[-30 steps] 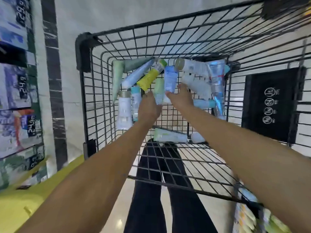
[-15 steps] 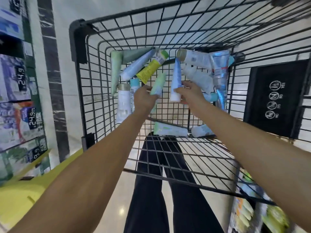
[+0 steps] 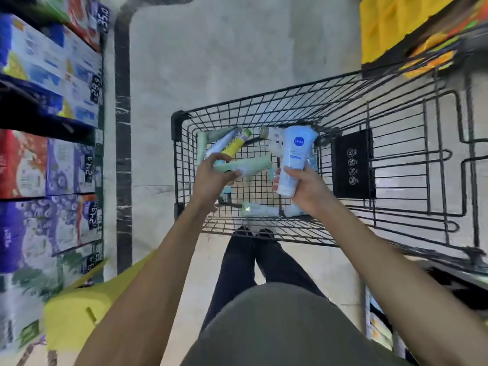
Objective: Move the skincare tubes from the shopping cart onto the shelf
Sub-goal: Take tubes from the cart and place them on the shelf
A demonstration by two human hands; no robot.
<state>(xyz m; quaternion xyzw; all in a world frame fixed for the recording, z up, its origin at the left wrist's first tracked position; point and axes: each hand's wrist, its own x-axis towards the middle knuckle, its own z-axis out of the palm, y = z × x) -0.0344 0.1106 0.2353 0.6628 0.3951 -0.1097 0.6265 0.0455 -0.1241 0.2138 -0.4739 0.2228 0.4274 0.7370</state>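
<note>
Head view: tubes [image 3: 295, 159] in both hands [image 3: 307, 187].

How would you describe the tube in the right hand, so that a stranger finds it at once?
Look into the black wire shopping cart. Above its right half, the right hand grips a pale blue tube by its lower end. Unlike the green and yellow tubes nearby, it bears a round dark blue logo.
</note>
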